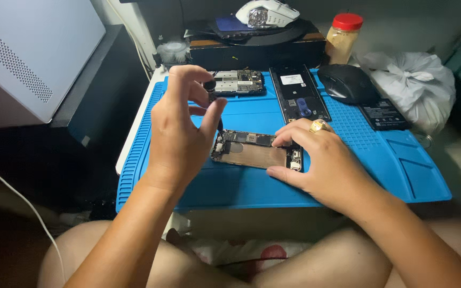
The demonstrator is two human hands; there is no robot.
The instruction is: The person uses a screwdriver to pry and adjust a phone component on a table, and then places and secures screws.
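Note:
An opened phone body (pixel 252 153) with its boards exposed lies on the blue work mat (pixel 358 160). My left hand (pixel 180 133) holds a small black screwdriver (pixel 212 93) upright, its tip down at the phone's left end. My right hand (pixel 318 157), with a gold ring, rests on the phone's right end, fingers pressing the frame and thumb under its near edge.
A second circuit board (pixel 238 82) and a dark phone back frame (pixel 300 96) lie at the mat's far side. A black mouse (pixel 348 82), a flat battery (pixel 384 114), a white plastic bag (pixel 417 88), a red-lidded jar (pixel 343 37) and a white computer case (pixel 33 53) surround it.

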